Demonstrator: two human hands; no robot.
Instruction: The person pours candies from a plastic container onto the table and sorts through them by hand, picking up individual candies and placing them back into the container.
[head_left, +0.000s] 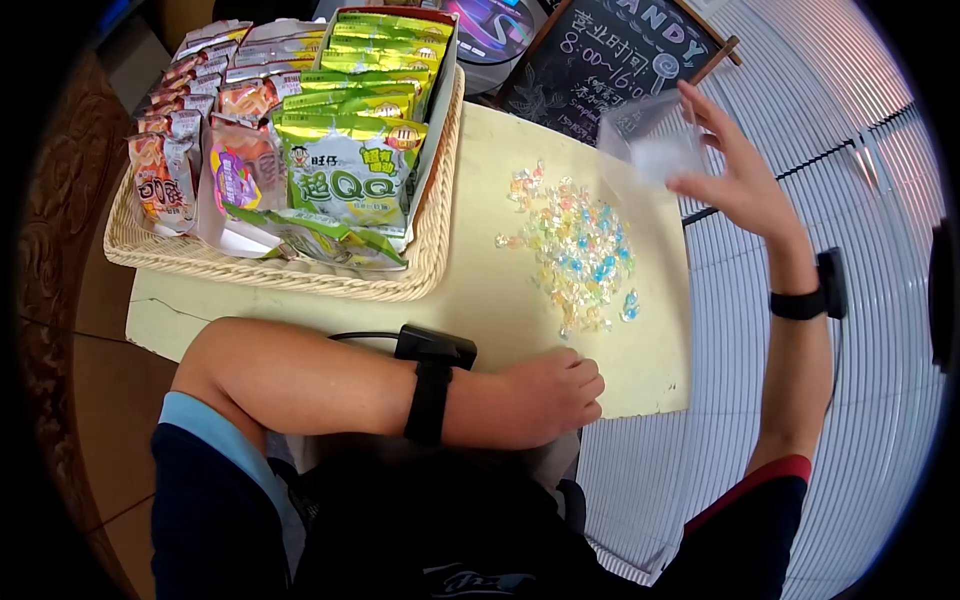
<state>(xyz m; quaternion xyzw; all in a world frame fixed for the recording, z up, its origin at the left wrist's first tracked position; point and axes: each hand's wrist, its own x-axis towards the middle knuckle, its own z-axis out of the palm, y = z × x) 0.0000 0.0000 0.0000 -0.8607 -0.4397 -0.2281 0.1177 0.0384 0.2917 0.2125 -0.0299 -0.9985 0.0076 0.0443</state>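
My right hand [735, 165] is raised over the table's far right corner. Its thumb and fingers grip a clear plastic box [655, 145], slightly blurred and tilted. I cannot make out anything inside it. Below and left of the box, a loose pile of small wrapped candies [580, 250] in clear, yellow, orange and blue lies spread on the table. My left hand [540, 395] is closed in a fist at the table's near edge, short of the pile. Nothing shows sticking out of it, though its palm side is hidden.
A wicker basket [430, 265] on the table's left side holds green gummy packs [345, 170] and brown snack packs [165, 180]. The pale yellow table [480, 310] ends near my body and at right. Behind it stands a chalkboard sign [590, 60], with white slatted blinds [760, 370] at right.
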